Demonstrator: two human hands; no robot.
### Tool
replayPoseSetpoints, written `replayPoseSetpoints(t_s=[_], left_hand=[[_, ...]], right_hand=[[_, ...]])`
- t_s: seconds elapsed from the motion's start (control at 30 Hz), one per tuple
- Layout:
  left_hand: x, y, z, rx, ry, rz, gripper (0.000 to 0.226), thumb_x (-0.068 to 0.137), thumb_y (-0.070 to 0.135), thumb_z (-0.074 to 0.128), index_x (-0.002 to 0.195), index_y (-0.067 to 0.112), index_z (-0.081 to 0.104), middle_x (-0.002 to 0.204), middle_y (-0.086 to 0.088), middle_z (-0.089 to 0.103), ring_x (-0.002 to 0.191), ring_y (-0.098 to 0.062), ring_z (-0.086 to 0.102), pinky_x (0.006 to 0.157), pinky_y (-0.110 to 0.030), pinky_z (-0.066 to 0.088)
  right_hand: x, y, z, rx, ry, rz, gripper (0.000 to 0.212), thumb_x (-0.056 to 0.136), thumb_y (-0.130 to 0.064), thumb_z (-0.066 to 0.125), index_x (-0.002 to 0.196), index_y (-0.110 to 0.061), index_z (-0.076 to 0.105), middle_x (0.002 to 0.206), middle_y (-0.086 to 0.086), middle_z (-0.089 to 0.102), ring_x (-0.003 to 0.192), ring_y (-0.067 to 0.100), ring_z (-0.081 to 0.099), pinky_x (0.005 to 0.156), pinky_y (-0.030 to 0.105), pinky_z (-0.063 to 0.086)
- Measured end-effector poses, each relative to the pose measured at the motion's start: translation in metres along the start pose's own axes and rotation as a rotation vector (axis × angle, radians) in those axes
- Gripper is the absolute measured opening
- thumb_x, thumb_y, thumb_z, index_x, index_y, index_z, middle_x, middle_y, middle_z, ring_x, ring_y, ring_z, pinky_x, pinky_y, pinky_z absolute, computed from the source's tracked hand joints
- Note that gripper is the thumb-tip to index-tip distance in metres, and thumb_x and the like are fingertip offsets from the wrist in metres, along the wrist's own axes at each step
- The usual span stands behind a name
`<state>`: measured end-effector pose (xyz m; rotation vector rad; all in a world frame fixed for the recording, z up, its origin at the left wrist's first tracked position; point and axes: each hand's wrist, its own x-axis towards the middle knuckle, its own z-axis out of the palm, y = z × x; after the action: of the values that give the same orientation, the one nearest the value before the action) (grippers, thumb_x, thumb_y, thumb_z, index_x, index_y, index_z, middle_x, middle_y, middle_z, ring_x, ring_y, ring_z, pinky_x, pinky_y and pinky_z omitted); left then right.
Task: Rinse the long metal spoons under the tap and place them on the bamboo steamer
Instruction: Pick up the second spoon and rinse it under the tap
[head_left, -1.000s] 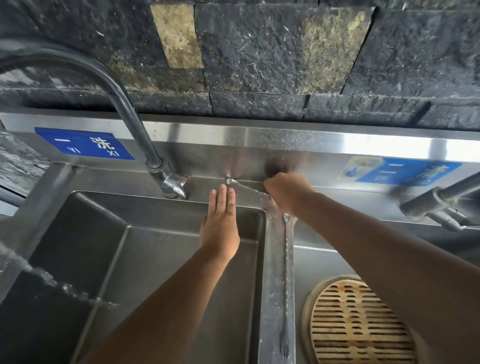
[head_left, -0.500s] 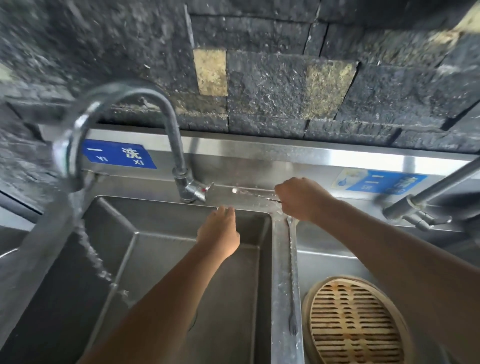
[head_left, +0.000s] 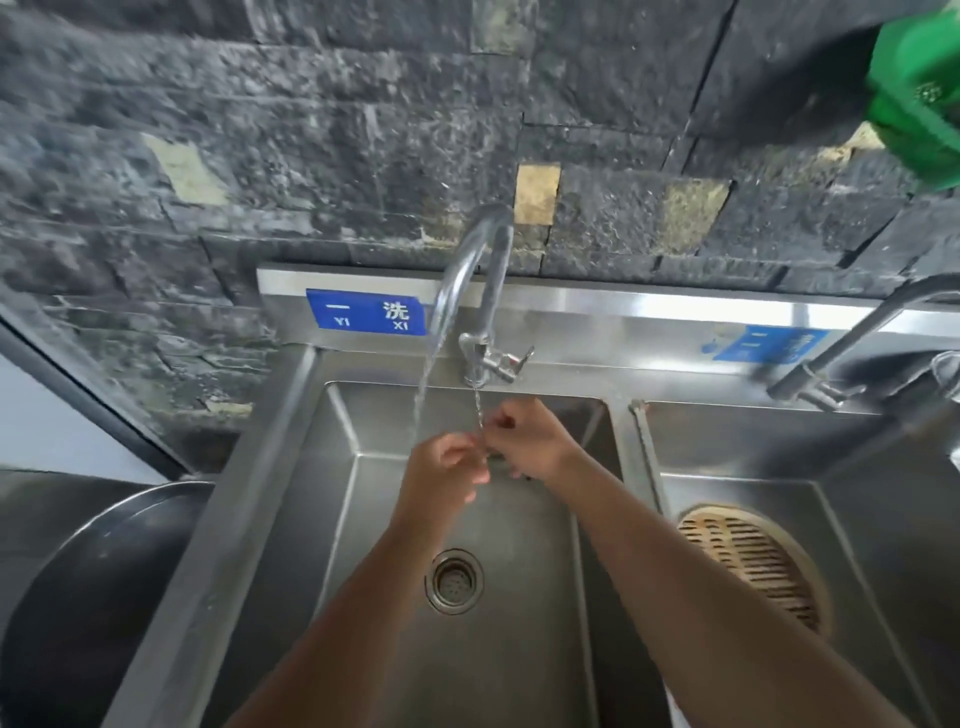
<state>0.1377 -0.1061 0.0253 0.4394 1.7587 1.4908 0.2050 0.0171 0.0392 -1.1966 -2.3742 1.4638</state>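
Steel sink, bamboo steamer in neighbouring basin

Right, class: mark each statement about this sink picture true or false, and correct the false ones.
1. Water runs from the curved chrome tap. True.
2. Both hands are over the right basin. False: the left hand and right hand meet over the left steel basin.
3. The round bamboo steamer lies in the right basin. True.
4. A long metal spoon already rests on the steamer. False: it lies on the divider between the basins.
5. The round metal drain is covered by a plate. False: it is uncovered.
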Motion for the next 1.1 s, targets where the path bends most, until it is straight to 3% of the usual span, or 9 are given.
replayPoseSetpoints(t_s=[0.07,0.13,0.23,0.37,0.4,0.63,0.73,0.9,1.1], left_hand=[[-0.009,-0.008,-0.021,-0.052,-0.028,-0.035,0.005,0.073,0.013,0.071,0.075,0.018,0.072,0.074,-0.005,0.075,0.069,-0.021,0.070,0.060,-0.030,0.053],[-0.014,-0.018,-0.039,-0.131,-0.036,-0.069,0.017,0.083,0.007,0.072,0.070,0.018,0.075,0.075,-0.008,0.076,0.068,-0.021,0.071,0.058,-0.033,0.056],[-0.012,-0.027,-0.058,-0.190,-0.002,-0.082,0.024,0.088,0.005,0.067,0.071,0.019,0.076,0.071,-0.011,0.073,0.061,-0.024,0.069,0.052,-0.032,0.056],[-0.003,-0.034,-0.064,-0.220,0.111,-0.108,0.021,0.093,0.000,0.059,0.079,0.008,0.072,0.064,-0.012,0.067,0.045,-0.021,0.059,0.040,-0.024,0.045],[-0.001,-0.036,-0.064,-0.212,0.128,-0.105,0.019,0.093,-0.001,0.058,0.082,0.006,0.071,0.064,-0.012,0.066,0.042,-0.019,0.054,0.038,-0.023,0.041],[-0.002,-0.052,-0.061,-0.246,0.170,-0.125,0.014,0.092,-0.002,0.060,0.081,0.001,0.068,0.059,-0.009,0.057,0.038,-0.010,0.036,0.034,-0.017,0.022],[-0.008,-0.055,-0.061,-0.238,0.168,-0.097,0.015,0.092,-0.004,0.058,0.082,0.002,0.068,0.057,-0.006,0.056,0.037,-0.007,0.036,0.034,-0.016,0.024],[-0.023,-0.064,-0.066,-0.260,0.169,-0.066,0.015,0.094,-0.004,0.055,0.089,0.001,0.068,0.060,-0.009,0.054,0.039,-0.009,0.035,0.036,-0.017,0.025],[-0.030,-0.074,-0.076,-0.193,0.218,-0.035,0.009,0.092,0.002,0.062,0.086,0.001,0.068,0.063,-0.014,0.058,0.040,-0.010,0.038,0.038,-0.019,0.027]], right_hand=[[0.005,-0.010,0.029,0.074,0.015,0.040,0.011,0.079,-0.006,0.062,0.068,-0.008,0.062,0.064,0.013,0.056,0.054,0.023,0.051,0.056,0.038,0.046],[0.010,-0.017,0.053,0.100,0.039,0.061,0.015,0.079,-0.005,0.058,0.064,-0.006,0.061,0.061,0.016,0.053,0.056,0.023,0.053,0.057,0.040,0.044],[0.016,-0.021,0.079,0.103,0.094,0.088,0.019,0.079,-0.010,0.060,0.059,-0.008,0.059,0.056,0.011,0.057,0.053,0.024,0.056,0.056,0.038,0.048],[0.021,-0.020,0.094,0.246,0.099,0.115,0.001,0.077,-0.005,0.065,0.078,-0.005,0.065,0.066,0.009,0.063,0.053,0.020,0.057,0.050,0.033,0.048],[0.021,-0.020,0.095,0.294,0.091,0.119,0.007,0.076,-0.002,0.066,0.080,-0.008,0.064,0.068,0.009,0.064,0.052,0.018,0.056,0.045,0.029,0.045],[0.023,-0.009,0.096,0.426,0.059,0.078,0.013,0.075,0.004,0.063,0.073,-0.009,0.062,0.057,0.004,0.066,0.045,0.015,0.051,0.039,0.023,0.037],[0.021,-0.008,0.094,0.444,0.016,0.038,0.008,0.084,0.001,0.058,0.078,-0.001,0.064,0.063,0.004,0.070,0.046,0.011,0.051,0.039,0.023,0.039],[0.021,-0.014,0.096,0.446,-0.011,-0.014,0.021,0.092,0.001,0.054,0.072,-0.001,0.060,0.062,0.006,0.068,0.045,0.012,0.050,0.042,0.024,0.042],[0.022,-0.018,0.101,0.474,-0.008,-0.010,0.019,0.095,0.000,0.053,0.084,0.012,0.064,0.059,0.005,0.067,0.041,0.008,0.051,0.041,0.021,0.044]])
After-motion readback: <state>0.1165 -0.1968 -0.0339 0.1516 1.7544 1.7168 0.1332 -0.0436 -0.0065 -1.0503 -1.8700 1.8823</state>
